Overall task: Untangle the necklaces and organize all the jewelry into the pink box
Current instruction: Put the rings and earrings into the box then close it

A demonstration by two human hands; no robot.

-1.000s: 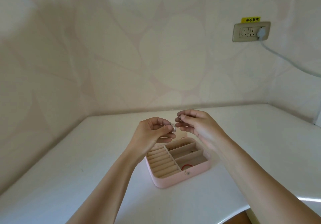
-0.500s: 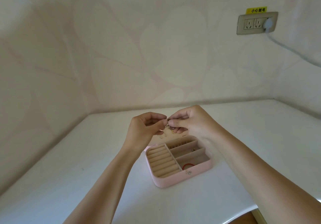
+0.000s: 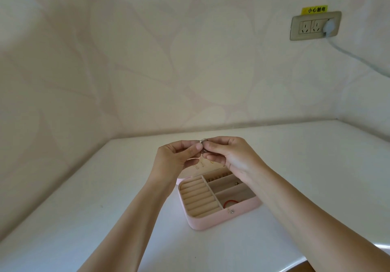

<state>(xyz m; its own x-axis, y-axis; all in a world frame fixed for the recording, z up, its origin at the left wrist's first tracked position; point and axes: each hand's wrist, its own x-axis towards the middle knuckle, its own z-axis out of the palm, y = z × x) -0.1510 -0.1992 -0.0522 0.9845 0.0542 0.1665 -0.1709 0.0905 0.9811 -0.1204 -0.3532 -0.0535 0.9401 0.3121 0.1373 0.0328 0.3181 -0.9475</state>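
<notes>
Above the 12 o'clock edge of the pink box, a small silver piece is held in the air between both hands. It is pinched from the 9 o'clock side by the thumb and forefinger of the left hand, and from the 3 o'clock side by the thumb and forefinger of the right hand. The other fingers of both hands are curled in. Whether the piece is a ring or a clasp cannot be told, and no chain can be made out hanging from it.

The box is set open on the white table, with its lid laid back at 12 o'clock and thin gold hooks seen on it. Padded ring rolls fill the 9 o'clock half. A red loop lies in the compartment at 4 o'clock.

The piece is judged to be very light, hard and smooth, so it could easily be squeezed out of a pinch. A fingertip hold across its rim, with little force, is advised. If a fine chain is attached, it would be limp and readily kinked, and should be taken close to the clasp and drawn rather than tugged. The work is best kept over the box, since a dropped piece could bounce or roll on the hard table.
</notes>
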